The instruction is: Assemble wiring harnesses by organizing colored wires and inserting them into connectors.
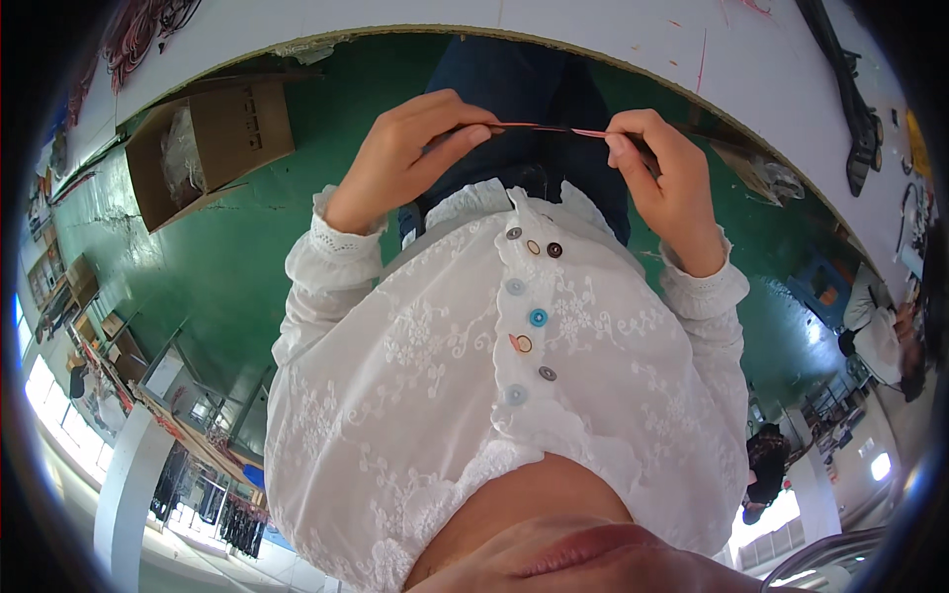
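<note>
My left hand [420, 143] is closed in a pinch on a thin red wire [516, 125], which points toward the right. Opposite it, my right hand [660, 168] pinches a paler red, pinkish length [590, 132] between thumb and forefinger. A thin dark stretch lies between the two red parts, so they look joined or touching end to end; whether this is one wire or two I cannot tell. Both hands are held up in front of my lap, just inside the edge of the white table [603, 30].
Bundles of red and dark wires [138, 40] lie on the table at far left. A cardboard box [242, 138] with clear plastic stands below the table. A long black tool-like object [852, 109] lies at right. Another person [875, 336] is at the far right.
</note>
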`<state>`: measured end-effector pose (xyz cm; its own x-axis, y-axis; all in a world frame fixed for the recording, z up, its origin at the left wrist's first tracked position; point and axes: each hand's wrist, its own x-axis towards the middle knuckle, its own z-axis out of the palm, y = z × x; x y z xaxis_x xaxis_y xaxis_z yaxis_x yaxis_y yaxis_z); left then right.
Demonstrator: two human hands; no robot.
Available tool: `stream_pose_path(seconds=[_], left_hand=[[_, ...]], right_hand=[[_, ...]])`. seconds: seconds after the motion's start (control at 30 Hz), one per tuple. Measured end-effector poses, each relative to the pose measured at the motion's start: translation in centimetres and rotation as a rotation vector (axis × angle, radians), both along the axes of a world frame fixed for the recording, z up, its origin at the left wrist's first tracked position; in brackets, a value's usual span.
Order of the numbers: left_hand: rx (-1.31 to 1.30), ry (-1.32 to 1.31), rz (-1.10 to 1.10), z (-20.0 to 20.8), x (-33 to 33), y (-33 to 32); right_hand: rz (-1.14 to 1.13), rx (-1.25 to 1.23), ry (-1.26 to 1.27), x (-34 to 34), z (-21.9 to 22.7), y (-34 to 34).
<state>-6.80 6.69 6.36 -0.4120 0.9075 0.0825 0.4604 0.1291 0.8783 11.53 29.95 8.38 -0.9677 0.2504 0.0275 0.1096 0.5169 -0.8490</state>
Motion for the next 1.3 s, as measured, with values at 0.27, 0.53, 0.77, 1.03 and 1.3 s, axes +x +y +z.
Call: stream_pose_path(seconds=[0.27,0.53,0.77,1.03,1.3], left_hand=[[0.115,0.259,0.039,1.1,0.1,0.7],[0.150,0.473,-0.029,1.9,0.9,1.8],[0.169,0.474,-0.083,2.2,0.3,1.6],[0.141,0.295,-0.043,2.4,1.5,2.6],[-0.022,-0.392,0.080,2.2,3.4,3.6]], right_hand=[[0.039,0.044,-0.034,0.3,0.8,-0.2],[0.159,0.112,-0.037,-0.6,1.2,-0.6],[0.142,-0.033,-0.069,-0.3,1.1,-0.4],[0.071,-0.025,0.004,-0.3,1.3,-0.4],[0.109,0.036,0.083,-0.2,0.8,-0.2]])
